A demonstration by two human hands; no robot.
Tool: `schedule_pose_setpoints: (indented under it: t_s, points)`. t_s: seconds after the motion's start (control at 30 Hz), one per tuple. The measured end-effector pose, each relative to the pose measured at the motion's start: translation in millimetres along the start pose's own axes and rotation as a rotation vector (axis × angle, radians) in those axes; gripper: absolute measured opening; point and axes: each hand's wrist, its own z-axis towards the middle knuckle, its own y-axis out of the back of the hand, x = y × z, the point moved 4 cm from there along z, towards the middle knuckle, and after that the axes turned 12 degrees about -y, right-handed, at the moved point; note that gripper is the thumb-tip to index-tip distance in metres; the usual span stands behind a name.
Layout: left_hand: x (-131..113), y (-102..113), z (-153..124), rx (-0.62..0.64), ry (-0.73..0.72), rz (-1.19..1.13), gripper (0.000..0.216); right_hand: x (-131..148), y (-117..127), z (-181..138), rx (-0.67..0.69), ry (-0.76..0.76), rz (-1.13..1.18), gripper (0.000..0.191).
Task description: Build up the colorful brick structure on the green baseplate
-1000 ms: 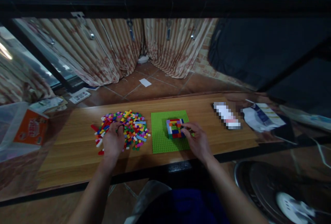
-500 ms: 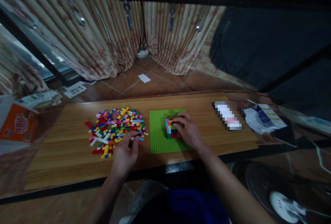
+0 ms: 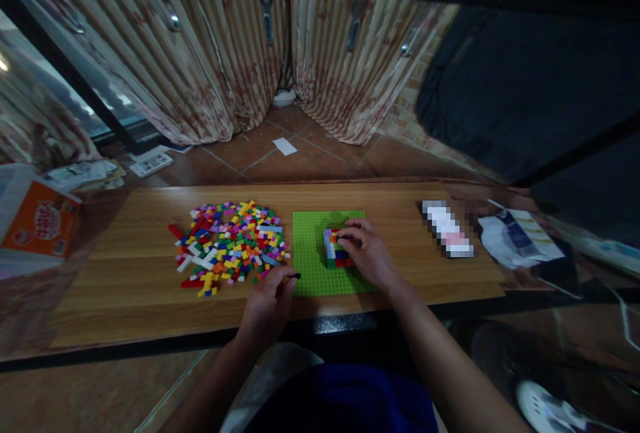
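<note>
A green studded baseplate (image 3: 307, 246) lies on the wooden table, and a small multicoloured toy-brick structure (image 3: 330, 254) stands on it. My right hand (image 3: 369, 250) reaches over the structure from the right. Its thumb and forefinger are closed at the top, around a small dark piece whose kind is unclear. Close to the baseplate's lower left corner, my left hand (image 3: 270, 293) pinches a small black toy brick (image 3: 297, 276) between thumb and fingertips. Left of the plate spreads a pile of loose toy bricks (image 3: 235, 243) in many colours.
On the table's (image 3: 400, 213) right side lies a pixelated flat object (image 3: 447, 228). White and blue packaging (image 3: 523, 236) sits beyond the table's right end. An orange-labelled plastic container (image 3: 43, 220) stands at far left. Curtains (image 3: 200, 66) hang behind.
My left hand has moved right, from the brick pile's edge to near the baseplate, with the black toy brick in it. My right hand stays at the structure. The view has shifted slightly.
</note>
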Motion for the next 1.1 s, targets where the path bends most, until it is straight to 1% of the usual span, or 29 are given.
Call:
schedule_pose_setpoints:
  t_s: [0.17, 0.33, 0.47, 0.67, 0.77, 1.1]
  points:
    - [6, -3, -7, -0.009, -0.075, 0.027, 0.013, 0, 0, 1, 0.028, 0.054, -0.04, 0.012]
    - [7, -7, -10, -0.026, -0.161, 0.072, 0.013, -2, -2, 2, 0.012, 0.126, -0.081, 0.015]
    - [7, -9, -10, -0.023, -0.185, 0.093, 0.013, -4, -4, 2, -0.003, 0.17, -0.115, 0.015]
    - [6, -9, -11, -0.025, -0.196, 0.099, 0.012, -2, -3, -1, -0.011, 0.179, -0.105, 0.018]
    - [5, -9, -11, -0.022, -0.212, 0.104, 0.011, -2, -3, -2, -0.04, 0.165, -0.082, 0.02]
    - [7, -12, -11, -0.015, -0.228, 0.143, 0.011, -11, -6, -5, -0.084, 0.137, 0.003, 0.021]
